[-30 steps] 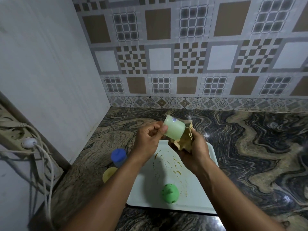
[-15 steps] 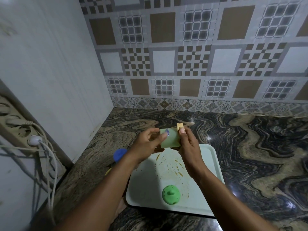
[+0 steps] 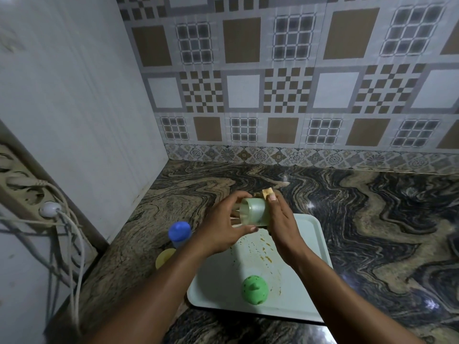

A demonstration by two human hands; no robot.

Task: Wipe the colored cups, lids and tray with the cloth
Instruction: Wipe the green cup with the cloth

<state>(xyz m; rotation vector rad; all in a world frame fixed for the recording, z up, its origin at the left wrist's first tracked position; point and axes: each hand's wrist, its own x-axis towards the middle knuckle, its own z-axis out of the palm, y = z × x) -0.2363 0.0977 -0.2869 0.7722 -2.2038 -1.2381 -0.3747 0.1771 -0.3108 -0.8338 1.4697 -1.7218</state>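
The left hand (image 3: pixel 223 227) held a pale green cup (image 3: pixel 253 211) on its side, with the open mouth facing 9 o'clock. Its fingers curled over the top of the rim and its thumb hooked under it, so the grip was narrow and closed on the cup. The right hand (image 3: pixel 283 227) lay against the cup's closed end at 3 o'clock. Its thumb pinched a tan cloth (image 3: pixel 267 193) to the cup. Only a small corner of the cloth showed above the thumb, at 12 o'clock of the cup. How the other right fingers lay behind the cup could not be made out.

The cup was in the air over the 11 o'clock corner of a pale tray (image 3: pixel 310 244), which sat on the marbled counter (image 3: pixel 372 219). Brownish smears marked the tray's middle. A green lid (image 3: pixel 255 290) rested on the tray toward its 6 o'clock edge.

A blue cup (image 3: pixel 179 232) stood on the counter at 9 o'clock of the tray. A yellow cup (image 3: pixel 165 256) stood just beside it at its 7 o'clock, partly hidden by the left forearm.

A power strip (image 3: pixel 19 192) hung on the wall at 9 o'clock, with a white plug (image 3: pixel 49 209) in it.
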